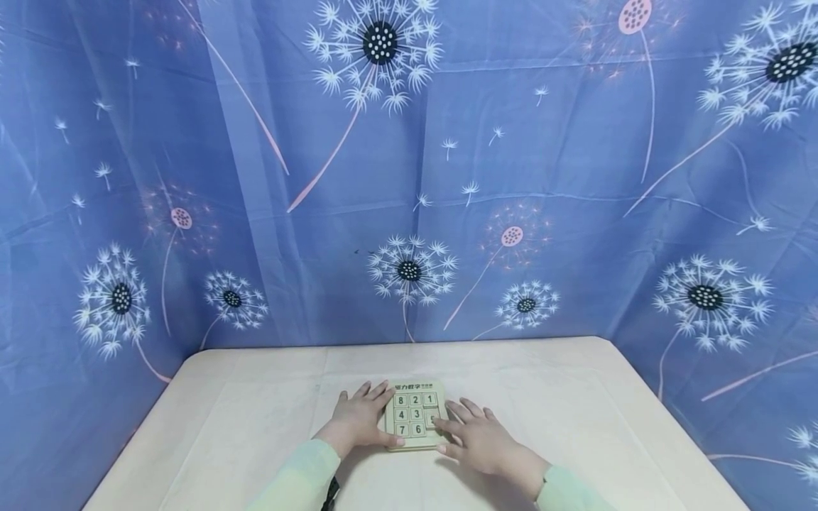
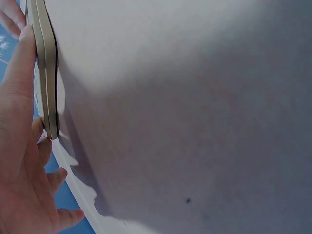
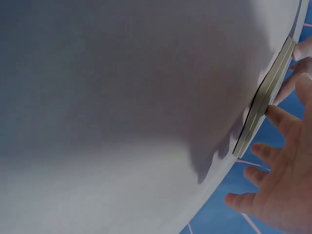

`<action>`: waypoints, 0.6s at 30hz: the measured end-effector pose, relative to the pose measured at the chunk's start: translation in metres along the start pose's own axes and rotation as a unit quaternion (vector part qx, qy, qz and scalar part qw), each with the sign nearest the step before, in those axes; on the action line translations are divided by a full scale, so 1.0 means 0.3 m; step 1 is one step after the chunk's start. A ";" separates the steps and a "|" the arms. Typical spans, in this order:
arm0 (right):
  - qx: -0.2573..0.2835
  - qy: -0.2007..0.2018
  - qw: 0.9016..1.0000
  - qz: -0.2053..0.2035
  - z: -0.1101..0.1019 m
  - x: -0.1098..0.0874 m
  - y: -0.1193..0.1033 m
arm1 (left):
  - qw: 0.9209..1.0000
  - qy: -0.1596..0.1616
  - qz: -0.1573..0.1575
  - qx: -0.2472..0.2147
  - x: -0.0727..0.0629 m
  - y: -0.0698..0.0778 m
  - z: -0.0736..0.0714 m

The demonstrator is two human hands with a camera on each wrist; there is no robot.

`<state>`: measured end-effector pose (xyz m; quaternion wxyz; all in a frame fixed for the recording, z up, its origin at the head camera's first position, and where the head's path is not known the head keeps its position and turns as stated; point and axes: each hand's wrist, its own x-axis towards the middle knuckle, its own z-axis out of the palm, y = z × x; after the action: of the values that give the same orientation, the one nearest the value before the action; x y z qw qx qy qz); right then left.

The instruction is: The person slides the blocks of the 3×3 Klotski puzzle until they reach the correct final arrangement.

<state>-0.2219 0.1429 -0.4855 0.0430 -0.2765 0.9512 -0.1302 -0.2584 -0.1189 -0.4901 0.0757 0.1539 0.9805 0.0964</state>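
Note:
A pale yellow number sliding puzzle (image 1: 418, 446) lies flat near the table's front, with black digits on square tiles. Its rows read 8, 2, 1, then 4, 3, 5, then 7, 6. The 5 tile (image 1: 430, 414) sits slightly lower than the 3, partly covered by a fingertip. My left hand (image 1: 359, 420) holds the puzzle's left side, thumb at the lower left corner and index finger near the top corner; its other fingers spread outward. With its index fingertip my right hand (image 1: 486, 441) touches the 5 tile. The right thumb is by the lower right corner, other fingers spread and extended.
The table (image 1: 255, 397) has a cream cover with faint creases. A blue curtain (image 1: 345, 284) printed with dandelions surrounds its back and sides. A small dark strap-like thing (image 1: 331, 491) shows beside the left sleeve. A dark speck (image 2: 188, 200) marks the tabletop.

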 end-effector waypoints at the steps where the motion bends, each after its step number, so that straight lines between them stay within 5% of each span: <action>1: -0.002 0.001 1.000 -0.003 0.000 -0.003 -0.001 | 1.000 0.000 0.000 0.000 0.000 -0.001 0.000; 18: -0.007 -0.004 1.000 -0.018 -0.019 -0.031 -0.024 | 1.000 0.002 0.000 0.006 0.001 -0.002 0.006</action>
<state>-0.2111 0.1432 -0.4779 0.0430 -0.2944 0.9467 -0.1235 -0.2587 -0.1191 -0.4921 0.0726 0.1540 0.9812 0.0908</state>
